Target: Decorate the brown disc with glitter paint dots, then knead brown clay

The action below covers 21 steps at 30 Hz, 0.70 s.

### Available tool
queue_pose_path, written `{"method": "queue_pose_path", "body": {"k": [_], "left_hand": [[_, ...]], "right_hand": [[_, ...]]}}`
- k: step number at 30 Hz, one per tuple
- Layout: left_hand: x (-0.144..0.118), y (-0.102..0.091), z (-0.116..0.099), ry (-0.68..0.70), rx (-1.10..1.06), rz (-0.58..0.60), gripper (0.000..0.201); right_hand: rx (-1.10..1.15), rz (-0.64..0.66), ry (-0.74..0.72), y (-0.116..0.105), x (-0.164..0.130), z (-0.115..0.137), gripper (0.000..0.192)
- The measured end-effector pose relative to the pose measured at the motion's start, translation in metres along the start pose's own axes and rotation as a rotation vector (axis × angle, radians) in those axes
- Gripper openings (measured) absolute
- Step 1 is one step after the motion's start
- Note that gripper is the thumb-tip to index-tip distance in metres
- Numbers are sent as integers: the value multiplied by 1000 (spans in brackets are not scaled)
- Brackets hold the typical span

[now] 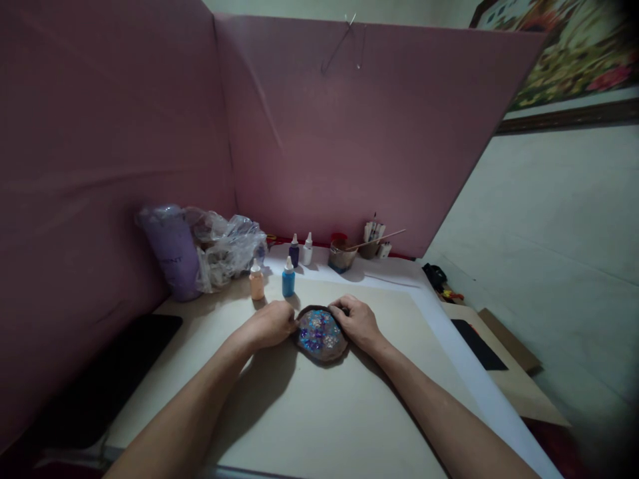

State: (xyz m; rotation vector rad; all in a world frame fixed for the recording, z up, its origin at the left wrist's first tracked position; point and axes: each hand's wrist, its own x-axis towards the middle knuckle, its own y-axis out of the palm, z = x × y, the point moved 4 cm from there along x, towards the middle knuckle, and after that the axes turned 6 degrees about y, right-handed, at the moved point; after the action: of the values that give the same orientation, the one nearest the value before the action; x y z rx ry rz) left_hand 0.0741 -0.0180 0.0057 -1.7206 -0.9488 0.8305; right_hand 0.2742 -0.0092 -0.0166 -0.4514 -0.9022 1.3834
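Note:
A brown, roundish shallow dish [325, 356] with a raised, uneven rim rests on the pale board in front of me. Blue, purple and peach dots, wet-looking, cover its inside. My left hand [274, 324] is closed at the dish's left edge, fingers curled and thumb hidden. On the opposite side, my right hand [357, 322] grips the upper right rim between thumb and fingers. Just behind the dish stand a blue squeeze bottle [288, 281] and a peach squeeze bottle [256, 284], both upright with white nozzles.
Further back are a purple bottle [294, 254], a white bottle [307, 253], a cup [341, 259] with a brush across it, and a pot of pens [369, 249]. Clear plastic bags [232, 246] and a purple tumbler [172, 256] stand left. Pink panels [339, 133] enclose the back and left.

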Motion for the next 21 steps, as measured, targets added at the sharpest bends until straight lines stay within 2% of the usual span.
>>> {"method": "queue_pose_path", "body": {"k": [3,12,21], "left_hand": [[-1,-2,-1,-18,2,-19,38],[-3,-3,-7,-6,22,-17,29],[-2,-5,-4,-71,10,4,42]], "right_hand": [[0,-2,-3,0,0,0,17],[6,4,0,1,0,-1,17],[0,7,-8,-1,-1,1,18]]}}
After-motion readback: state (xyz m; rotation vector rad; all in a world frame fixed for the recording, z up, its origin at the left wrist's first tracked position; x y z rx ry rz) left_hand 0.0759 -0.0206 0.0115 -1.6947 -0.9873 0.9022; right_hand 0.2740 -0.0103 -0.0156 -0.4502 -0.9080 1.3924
